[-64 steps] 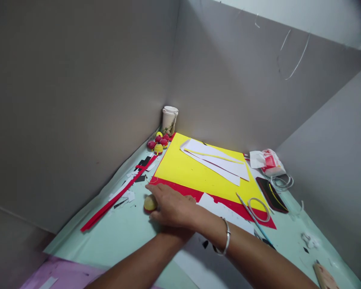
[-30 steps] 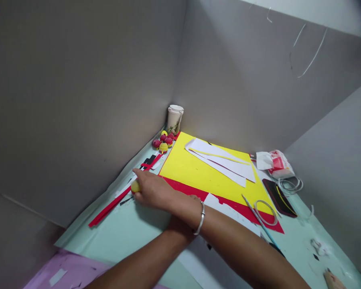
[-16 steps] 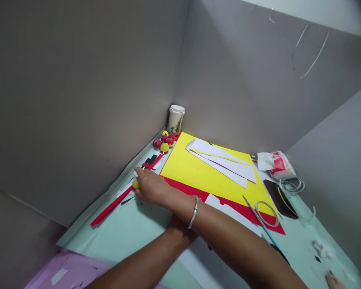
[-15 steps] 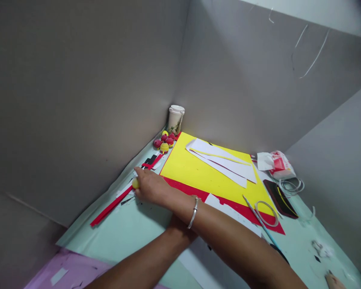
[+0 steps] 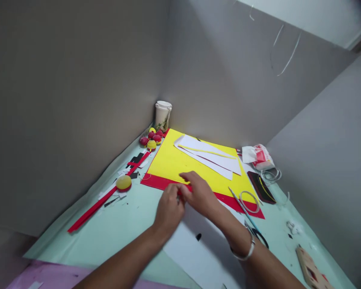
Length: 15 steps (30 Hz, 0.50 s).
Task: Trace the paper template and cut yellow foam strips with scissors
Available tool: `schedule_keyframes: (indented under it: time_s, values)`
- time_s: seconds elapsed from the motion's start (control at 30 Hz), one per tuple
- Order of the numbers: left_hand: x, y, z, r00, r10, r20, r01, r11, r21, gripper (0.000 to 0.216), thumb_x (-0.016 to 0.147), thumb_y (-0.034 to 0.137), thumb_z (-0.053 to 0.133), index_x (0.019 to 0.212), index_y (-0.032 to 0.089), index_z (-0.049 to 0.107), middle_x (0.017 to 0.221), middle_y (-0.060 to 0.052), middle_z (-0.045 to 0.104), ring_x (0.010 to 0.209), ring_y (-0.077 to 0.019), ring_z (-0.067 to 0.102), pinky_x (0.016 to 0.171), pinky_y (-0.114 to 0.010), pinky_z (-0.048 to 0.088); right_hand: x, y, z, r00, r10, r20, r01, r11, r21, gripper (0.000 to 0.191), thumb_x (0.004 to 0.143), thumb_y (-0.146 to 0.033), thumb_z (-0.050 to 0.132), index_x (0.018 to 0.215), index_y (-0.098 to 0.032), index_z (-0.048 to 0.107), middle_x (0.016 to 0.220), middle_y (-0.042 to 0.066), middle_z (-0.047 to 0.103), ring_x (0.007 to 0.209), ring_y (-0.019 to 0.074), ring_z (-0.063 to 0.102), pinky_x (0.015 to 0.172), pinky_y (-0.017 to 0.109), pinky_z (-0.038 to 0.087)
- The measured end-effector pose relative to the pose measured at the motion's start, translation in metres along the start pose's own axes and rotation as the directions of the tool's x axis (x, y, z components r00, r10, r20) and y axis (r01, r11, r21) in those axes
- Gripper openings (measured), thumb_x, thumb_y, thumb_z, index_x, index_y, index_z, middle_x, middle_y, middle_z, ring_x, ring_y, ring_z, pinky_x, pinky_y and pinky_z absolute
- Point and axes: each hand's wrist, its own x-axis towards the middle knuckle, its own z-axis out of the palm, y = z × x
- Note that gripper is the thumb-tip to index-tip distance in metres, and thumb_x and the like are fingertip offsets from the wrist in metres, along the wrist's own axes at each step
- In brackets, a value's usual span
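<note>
My left hand (image 5: 167,209) and my right hand (image 5: 200,195) meet over the near edge of a red sheet (image 5: 156,182), which lies under a yellow sheet (image 5: 174,164). The fingers of both hands are curled together in a pinch. What they grip is hidden. A silver bangle (image 5: 247,253) sits on my right wrist. A small dome, yellow on top and red below (image 5: 123,182), rests free on a long red strip (image 5: 90,210) to the left of my hands. A white sheet (image 5: 195,257) lies under my forearms.
Grey cardboard walls enclose the pale green table (image 5: 123,233). A paper cup (image 5: 162,115) and several small domes (image 5: 152,140) sit in the far corner. White paper cut-offs (image 5: 210,156) lie on the yellow sheet. To the right are a white ring (image 5: 249,200), scissors (image 5: 258,235), a black case (image 5: 260,186) and a packet (image 5: 257,156).
My right hand let go of the yellow and red dome on the red strip and drew back to the right. My left hand has come out to meet it at the red sheet's edge.
</note>
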Motion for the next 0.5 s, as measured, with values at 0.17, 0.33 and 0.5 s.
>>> schedule_keyframes:
  time_s: [0.17, 0.33, 0.5]
  values:
    - [0.003, -0.001, -0.013, 0.952, -0.304, 0.037, 0.306, 0.936, -0.174, 0.010, 0.081, 0.018, 0.048, 0.087, 0.020, 0.056, 0.090, -0.005, 0.064, 0.085, -0.0203, 0.062, 0.078, -0.034, 0.049, -0.046, 0.075, -0.021, 0.967, 0.245, -0.066, -0.250, 0.965, -0.079, 0.022, 0.088, -0.027, 0.055, 0.103, -0.014, 0.065, 0.099, 0.013, 0.066, 0.089, 0.0261, 0.063, 0.077, 0.037, 0.048]
    - [0.012, 0.006, -0.020, 0.907, -0.406, 0.111, 0.421, 0.865, -0.272, 0.011, 0.075, 0.024, 0.056, 0.085, 0.020, 0.059, 0.090, -0.006, 0.066, 0.087, -0.0231, 0.061, 0.080, -0.037, 0.046, -0.069, 0.101, -0.020, 0.946, 0.318, -0.058, -0.322, 0.943, -0.086, 0.013, 0.084, -0.026, 0.059, 0.089, -0.017, 0.067, 0.089, 0.008, 0.066, 0.082, 0.0225, 0.062, 0.070, 0.031, 0.045]
    - [0.013, 0.007, -0.028, 0.838, -0.504, 0.209, 0.539, 0.704, -0.462, 0.022, 0.069, 0.033, 0.067, 0.086, 0.019, 0.062, 0.087, -0.004, 0.065, 0.084, -0.0207, 0.061, 0.074, -0.033, 0.048, -0.070, 0.100, -0.015, 0.942, 0.327, -0.078, -0.332, 0.941, -0.067, 0.013, 0.084, -0.027, 0.059, 0.088, -0.018, 0.067, 0.087, 0.007, 0.065, 0.082, 0.0211, 0.060, 0.071, 0.029, 0.043]
